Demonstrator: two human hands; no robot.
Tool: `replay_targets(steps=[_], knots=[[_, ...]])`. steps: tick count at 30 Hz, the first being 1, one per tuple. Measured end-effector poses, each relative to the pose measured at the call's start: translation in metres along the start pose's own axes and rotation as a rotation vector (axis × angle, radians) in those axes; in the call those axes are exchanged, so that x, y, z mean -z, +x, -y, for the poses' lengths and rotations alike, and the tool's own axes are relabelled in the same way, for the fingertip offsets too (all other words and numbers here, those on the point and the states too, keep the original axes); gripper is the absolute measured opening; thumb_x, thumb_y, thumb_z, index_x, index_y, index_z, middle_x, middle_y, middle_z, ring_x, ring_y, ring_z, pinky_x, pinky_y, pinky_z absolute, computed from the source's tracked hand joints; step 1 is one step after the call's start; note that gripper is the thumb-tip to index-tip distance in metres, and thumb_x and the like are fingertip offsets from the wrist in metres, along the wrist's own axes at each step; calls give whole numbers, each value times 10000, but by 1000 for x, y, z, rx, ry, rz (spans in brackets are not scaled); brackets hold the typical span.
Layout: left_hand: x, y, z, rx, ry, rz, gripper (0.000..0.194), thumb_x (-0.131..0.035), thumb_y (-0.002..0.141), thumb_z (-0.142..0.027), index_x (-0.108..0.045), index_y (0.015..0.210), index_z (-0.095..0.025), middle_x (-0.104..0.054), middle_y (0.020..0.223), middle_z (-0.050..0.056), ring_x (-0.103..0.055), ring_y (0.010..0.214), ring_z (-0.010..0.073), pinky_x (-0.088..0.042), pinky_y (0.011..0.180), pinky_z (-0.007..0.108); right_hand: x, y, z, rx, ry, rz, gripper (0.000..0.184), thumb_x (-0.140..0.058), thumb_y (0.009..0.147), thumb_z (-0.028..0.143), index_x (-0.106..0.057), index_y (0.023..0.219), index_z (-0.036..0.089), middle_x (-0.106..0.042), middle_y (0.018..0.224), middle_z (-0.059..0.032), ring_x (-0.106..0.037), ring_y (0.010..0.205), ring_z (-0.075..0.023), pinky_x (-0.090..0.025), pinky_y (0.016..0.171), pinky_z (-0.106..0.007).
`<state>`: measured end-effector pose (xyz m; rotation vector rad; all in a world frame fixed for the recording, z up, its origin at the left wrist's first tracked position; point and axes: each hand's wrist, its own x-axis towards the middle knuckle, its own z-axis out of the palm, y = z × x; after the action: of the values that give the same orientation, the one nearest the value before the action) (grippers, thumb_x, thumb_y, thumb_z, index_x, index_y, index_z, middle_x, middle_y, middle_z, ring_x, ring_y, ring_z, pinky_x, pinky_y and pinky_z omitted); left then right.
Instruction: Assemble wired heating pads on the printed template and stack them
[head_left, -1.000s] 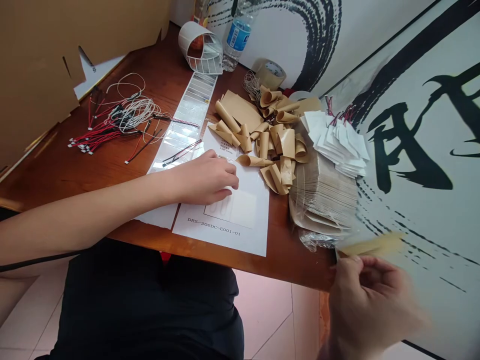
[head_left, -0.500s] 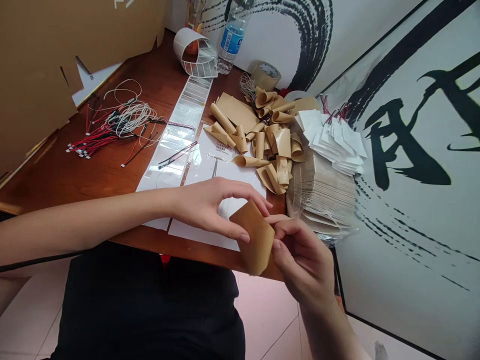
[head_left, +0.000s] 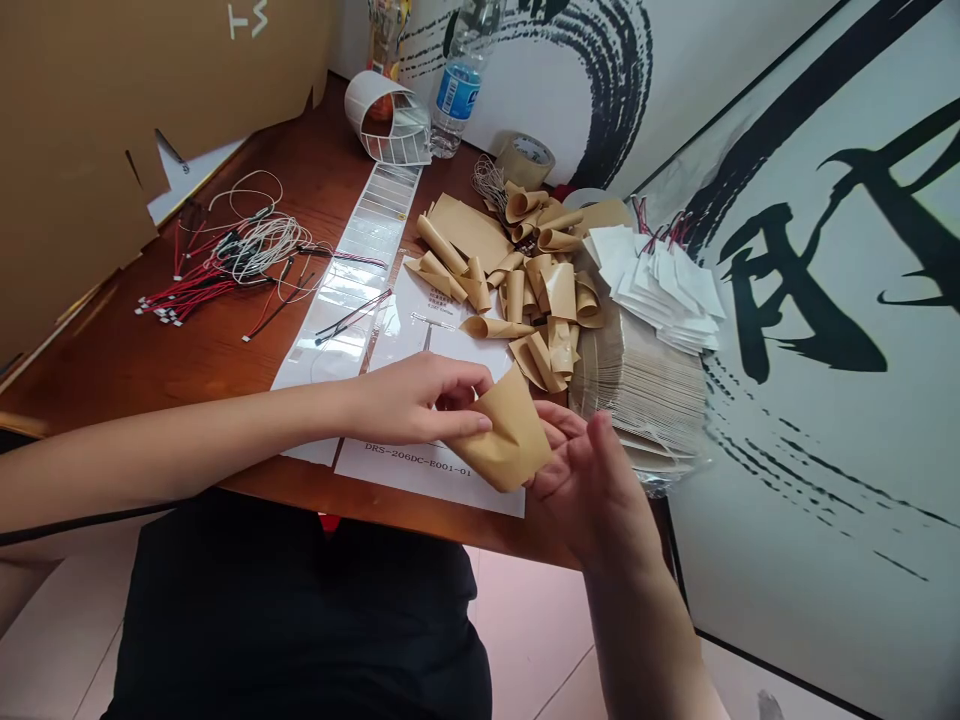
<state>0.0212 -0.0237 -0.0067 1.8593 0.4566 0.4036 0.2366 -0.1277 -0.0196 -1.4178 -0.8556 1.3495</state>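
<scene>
A curved piece of brown paper (head_left: 510,435) is in the air over the front edge of the table. My left hand (head_left: 442,400) pinches it at its left side, thumb on the near face and fingers behind. My right hand (head_left: 581,470) is at the paper's right edge, palm up with the thumb raised away from the fingers. Its fingertips are partly hidden behind the paper and seem to touch it. Below lies a white printed sheet (head_left: 420,470). Just beyond is a heap of curled brown paper pieces (head_left: 517,290).
Red-and-black wires with white cords (head_left: 247,250) lie left on the table. A label strip (head_left: 352,260) runs back to a roll (head_left: 367,95) beside a water bottle (head_left: 457,95). Tape (head_left: 526,160) stands behind the heap. White tags (head_left: 660,285) rest on a bagged stack of cards (head_left: 652,380).
The brown paper has moved up and tilted, showing its broad face. My right hand has loosened from a pinch, thumb lifted off. My left hand keeps its hold.
</scene>
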Motion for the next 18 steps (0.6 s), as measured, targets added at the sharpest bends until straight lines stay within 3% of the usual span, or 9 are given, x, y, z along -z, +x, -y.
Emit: replay_targets(steps=[3, 6, 9, 12, 15, 18], knots=[[-2, 0, 2, -41, 192, -38, 149, -547, 958, -323, -555, 880, -196, -613, 703, -29, -515, 652, 118, -387, 644, 254, 0, 5, 2, 3, -99, 94, 495, -840, 723, 545, -681, 1075, 235, -737, 835, -43, -706, 740, -221, -568, 635, -329], [-3, 2, 8, -80, 238, -68, 194, -620, 954, -381, -618, 1002, -193, -679, 790, -12, -586, 713, 135, -421, 689, 260, -1, 7, 6, 117, -170, 21, 293, -827, 781, 454, -690, 907, 228, -719, 803, -11, -686, 735, -179, -566, 679, -303], [-1, 7, 16, -148, 374, -147, 123, -677, 937, -301, -693, 994, -193, -756, 890, 13, -667, 854, 160, -448, 811, 284, 2, 8, 11, 350, -303, -77, 157, -766, 858, 355, -665, 856, 235, -718, 815, 1, -695, 771, -168, -573, 703, -286], [1, 18, 26, -201, 592, -247, 131, -622, 968, -221, -753, 960, -213, -786, 884, 17, -701, 913, 191, -442, 881, 341, 10, 9, 10, 612, -533, 24, 32, -676, 921, 220, -663, 907, 245, -791, 1003, -39, -757, 975, -202, -614, 847, -335], [2, 32, 38, -285, 726, -267, 262, -555, 947, -101, -786, 957, -224, -804, 906, 32, -722, 910, 200, -472, 839, 342, 19, 12, -1, 879, -797, 154, 173, -548, 960, 103, -650, 950, 242, -805, 1134, -68, -768, 1077, -213, -638, 903, -372], [0, 43, 49, -362, 815, -201, 258, -572, 950, -103, -797, 915, -225, -809, 918, 50, -733, 913, 192, -501, 842, 333, 27, 14, -16, 1015, -1012, 154, 245, -493, 988, 79, -674, 1035, 238, -785, 1227, -94, -741, 1174, -227, -637, 976, -412]])
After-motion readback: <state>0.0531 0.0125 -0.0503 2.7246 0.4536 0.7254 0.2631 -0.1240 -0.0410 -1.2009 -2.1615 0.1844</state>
